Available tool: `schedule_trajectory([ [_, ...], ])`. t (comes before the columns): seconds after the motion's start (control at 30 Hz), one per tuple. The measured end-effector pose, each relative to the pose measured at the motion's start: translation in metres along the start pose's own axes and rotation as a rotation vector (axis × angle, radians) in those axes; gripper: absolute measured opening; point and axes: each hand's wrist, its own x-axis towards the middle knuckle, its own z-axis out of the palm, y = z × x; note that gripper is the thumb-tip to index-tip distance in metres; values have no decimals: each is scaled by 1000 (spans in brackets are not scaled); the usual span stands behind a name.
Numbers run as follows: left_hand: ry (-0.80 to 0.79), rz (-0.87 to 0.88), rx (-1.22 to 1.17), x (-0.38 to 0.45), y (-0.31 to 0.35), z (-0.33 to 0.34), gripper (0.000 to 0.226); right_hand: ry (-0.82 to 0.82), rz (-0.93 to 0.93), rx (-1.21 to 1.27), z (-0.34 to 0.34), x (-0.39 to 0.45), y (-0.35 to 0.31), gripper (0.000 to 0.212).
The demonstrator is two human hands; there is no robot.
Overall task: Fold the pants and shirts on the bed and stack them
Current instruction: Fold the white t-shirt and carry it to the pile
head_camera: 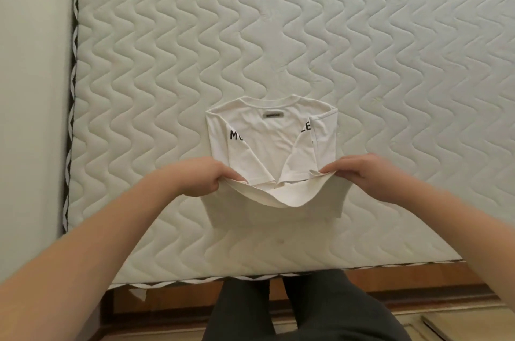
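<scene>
You pinch the hem of a white shirt with both hands on the bed.

Your left hand and right hand have their fingers clamped on the near edge, which sags between them. Beyond your fingers the shirt lies flat, sleeves folded in, with black letters "M" and "LE" and a grey neck label too small to read. Behind your fingers, your dark trousers stand at the bed's edge.
</scene>
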Motion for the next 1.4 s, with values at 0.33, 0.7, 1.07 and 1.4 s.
schedule_trajectory([
  [0.33,125,-76,-38,118,-65,-69,36,127,141,175,-35,147,50,20],
  [0.7,304,-188,-71,232,-131,-92,31,227,229,69,-21,271,119,15],
  [1.07,515,-341,7,274,-149,-59,28,375,284,-63,6,305,140,18],
  [1.4,351,-236,-122,257,-146,-81,24,45,272,-260,-19,300,121,29],
])
